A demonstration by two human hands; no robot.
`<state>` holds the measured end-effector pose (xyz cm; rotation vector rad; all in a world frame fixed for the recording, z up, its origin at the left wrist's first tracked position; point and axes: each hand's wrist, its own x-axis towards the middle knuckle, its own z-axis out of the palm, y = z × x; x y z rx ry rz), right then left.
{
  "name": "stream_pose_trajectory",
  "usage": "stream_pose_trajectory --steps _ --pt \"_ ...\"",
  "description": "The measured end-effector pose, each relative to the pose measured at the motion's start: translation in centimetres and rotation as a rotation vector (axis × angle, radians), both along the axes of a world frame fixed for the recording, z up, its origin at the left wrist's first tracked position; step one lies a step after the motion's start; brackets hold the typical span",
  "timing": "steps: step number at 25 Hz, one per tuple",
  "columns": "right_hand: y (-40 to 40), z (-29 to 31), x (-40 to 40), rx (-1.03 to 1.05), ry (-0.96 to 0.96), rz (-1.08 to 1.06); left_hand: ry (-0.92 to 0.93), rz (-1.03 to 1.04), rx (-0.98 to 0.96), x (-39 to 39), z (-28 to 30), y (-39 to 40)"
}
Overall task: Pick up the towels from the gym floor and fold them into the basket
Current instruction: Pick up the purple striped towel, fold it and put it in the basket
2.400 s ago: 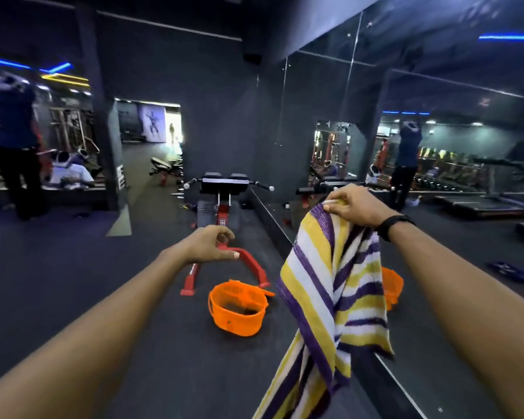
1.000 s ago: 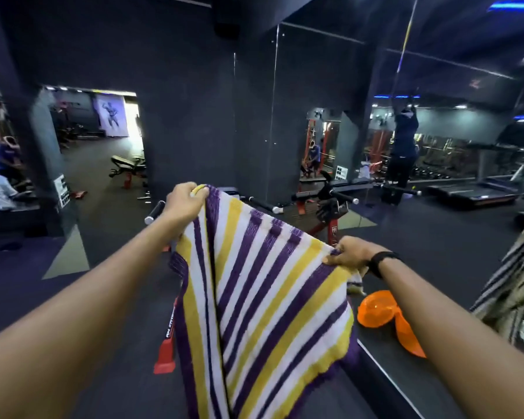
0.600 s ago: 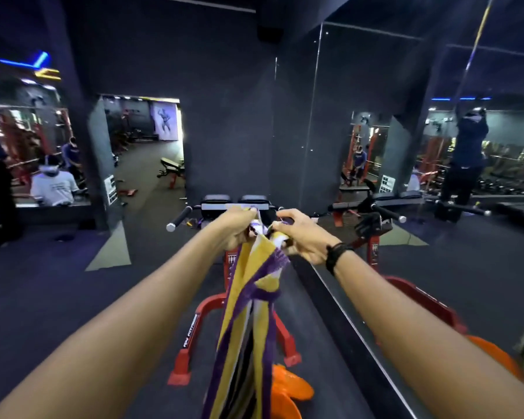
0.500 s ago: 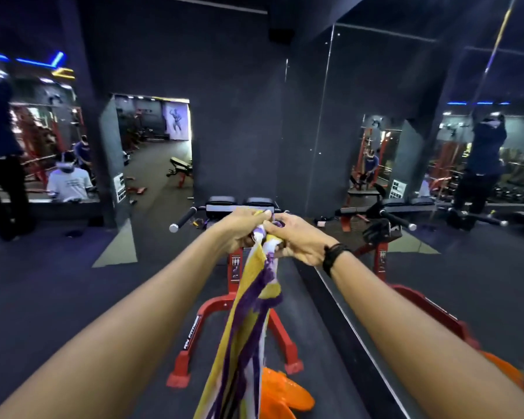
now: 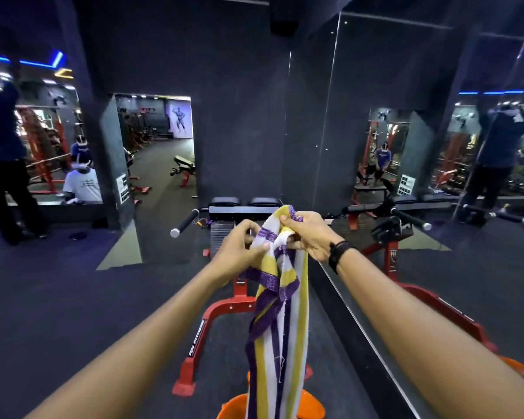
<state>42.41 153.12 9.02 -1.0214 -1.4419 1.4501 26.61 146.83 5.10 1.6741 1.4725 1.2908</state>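
A purple, yellow and white striped towel [image 5: 280, 322] hangs folded lengthwise in front of me. My left hand [image 5: 239, 252] and my right hand [image 5: 307, 234] are close together, both gripping its bunched top edge at chest height. The towel's lower end drops over the orange basket [image 5: 233, 408], which stands on the floor at the bottom edge of the view and is partly hidden by the cloth. A black band sits on my right wrist.
A red-framed exercise machine [image 5: 221, 313] with black pads stands just behind the basket. A mirror wall [image 5: 406, 146] runs along the right. Persons [image 5: 3, 158] stand and sit at the far left. The dark rubber floor [image 5: 58, 297] stretches to the left.
The towel was held spread wide between both hands; the hands came together, folding it in half lengthwise. Now both hands regrip the joined top corners while it hangs over the basket.
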Motion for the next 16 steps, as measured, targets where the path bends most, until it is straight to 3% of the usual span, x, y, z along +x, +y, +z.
stream_pose_trajectory --steps 4,7,11,13,16 --pt "1.4 0.5 -0.7 -0.012 0.044 -0.078 0.214 0.026 0.243 -0.5 -0.6 0.5" --pt "1.8 0.8 -1.4 -0.026 0.075 -0.124 0.283 0.077 0.183 0.7 -0.4 0.3" --pt "2.1 1.0 -2.0 -0.026 0.117 -0.168 0.547 0.205 0.167 2.0 -1.2 1.7" --pt "2.3 1.1 -1.9 -0.033 0.133 -0.186 0.509 0.205 0.197 2.3 -1.3 2.4" --pt "2.6 0.9 -0.4 -0.026 0.099 -0.23 0.265 0.236 0.241 0.8 -0.2 3.4"
